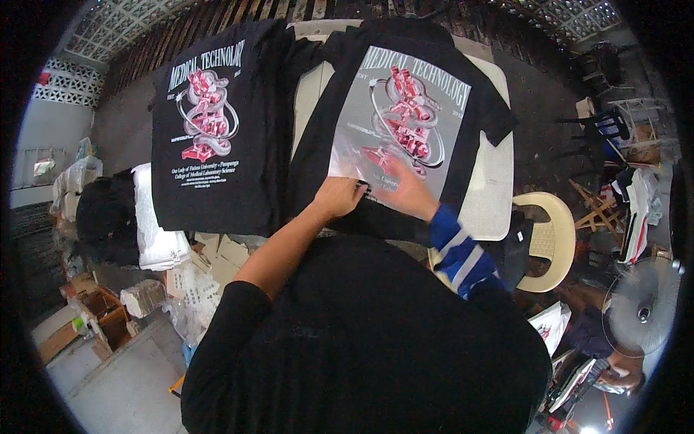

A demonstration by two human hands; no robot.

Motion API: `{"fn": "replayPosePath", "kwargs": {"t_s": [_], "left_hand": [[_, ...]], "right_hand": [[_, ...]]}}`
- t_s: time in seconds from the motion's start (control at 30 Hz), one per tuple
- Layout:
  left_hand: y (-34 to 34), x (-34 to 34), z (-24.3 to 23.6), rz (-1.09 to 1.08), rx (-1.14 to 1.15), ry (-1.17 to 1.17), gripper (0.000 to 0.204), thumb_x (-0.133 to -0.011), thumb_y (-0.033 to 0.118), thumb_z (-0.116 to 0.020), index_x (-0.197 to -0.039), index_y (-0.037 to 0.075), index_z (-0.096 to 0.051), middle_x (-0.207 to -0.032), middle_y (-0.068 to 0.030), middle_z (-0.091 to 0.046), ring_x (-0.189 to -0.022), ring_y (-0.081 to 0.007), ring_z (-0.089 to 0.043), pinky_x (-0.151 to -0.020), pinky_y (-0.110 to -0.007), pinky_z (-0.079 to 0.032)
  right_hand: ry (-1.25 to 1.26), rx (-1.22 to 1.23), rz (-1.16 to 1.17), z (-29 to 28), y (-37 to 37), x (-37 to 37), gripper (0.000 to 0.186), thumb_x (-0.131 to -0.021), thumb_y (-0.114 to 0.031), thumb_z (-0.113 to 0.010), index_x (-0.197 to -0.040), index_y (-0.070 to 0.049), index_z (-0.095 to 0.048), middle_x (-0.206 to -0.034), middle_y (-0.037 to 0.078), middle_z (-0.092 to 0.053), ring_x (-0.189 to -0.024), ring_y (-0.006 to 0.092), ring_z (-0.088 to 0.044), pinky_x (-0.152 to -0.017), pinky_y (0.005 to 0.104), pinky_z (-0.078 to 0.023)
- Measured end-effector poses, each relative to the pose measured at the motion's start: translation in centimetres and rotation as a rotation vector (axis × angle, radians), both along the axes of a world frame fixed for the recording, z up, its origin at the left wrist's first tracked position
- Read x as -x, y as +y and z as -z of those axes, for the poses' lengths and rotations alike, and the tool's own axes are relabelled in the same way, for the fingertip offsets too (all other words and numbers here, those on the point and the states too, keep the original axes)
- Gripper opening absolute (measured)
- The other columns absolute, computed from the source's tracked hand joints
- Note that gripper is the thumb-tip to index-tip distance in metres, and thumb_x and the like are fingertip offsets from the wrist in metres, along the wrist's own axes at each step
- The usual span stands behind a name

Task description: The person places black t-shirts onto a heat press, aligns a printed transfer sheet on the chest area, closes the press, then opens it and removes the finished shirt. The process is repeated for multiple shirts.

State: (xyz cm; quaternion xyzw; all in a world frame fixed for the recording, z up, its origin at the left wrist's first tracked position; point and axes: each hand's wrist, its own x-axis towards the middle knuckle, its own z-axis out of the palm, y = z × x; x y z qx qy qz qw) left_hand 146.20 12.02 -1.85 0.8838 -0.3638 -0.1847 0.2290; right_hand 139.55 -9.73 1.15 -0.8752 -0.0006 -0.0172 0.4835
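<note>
Left hand (338,197) at film (352,116), brown box (105,316) leftward

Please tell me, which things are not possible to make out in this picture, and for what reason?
In the head view:
Finger outlines of the right hand: blurred.
Exact grip of the left hand on the clear film: its own back hides part of the fingers.
Lowest printed lines on the right-hand black shirt: partly covered by the hands.
Most of the table: hidden under shirts.
Fan blades: blurred.
</note>
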Motion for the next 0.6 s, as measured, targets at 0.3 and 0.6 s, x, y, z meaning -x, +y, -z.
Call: {"fn": "replayPosePath", "kwargs": {"t_s": [0.3, 0.6], "left_hand": [[0.3, -1.4, 1.4, 0.124, -0.08, -0.33, 0.067, -0.1, 0.045, -0.053, -0.158, 0.017, -0.037, -0.166, -0.0095, -0.03, -0.156, -0.0353, -0.02, -0.126, -0.061, -0.01], [1.9, -0.6, 1.8, 0.174, -0.057, -0.313, 0.067, -0.098, 0.043, -0.056, -0.157, 0.017, -0.039, -0.166, -0.0077, -0.032, -0.156, -0.0341, -0.02, -0.127, -0.059, -0.009]], "right_hand": [[0.184, 0.148, 0.66, 4.1, -11.5, -3.2, 0.027, -0.089, -0.03, -0.071, -0.09, -0.002, -0.074, -0.093, 0.021, -0.074, -0.088, 0.0401, -0.072, -0.078, 0.0487, -0.055], [0.277, 0.595, 1.089, 2.9, -43.2, 3.4, 0.033, -0.084, -0.044, -0.07, -0.1, -0.018, -0.081, -0.106, 0.013, -0.077, -0.101, 0.0353, -0.072, -0.091, 0.0463, -0.056]]}}
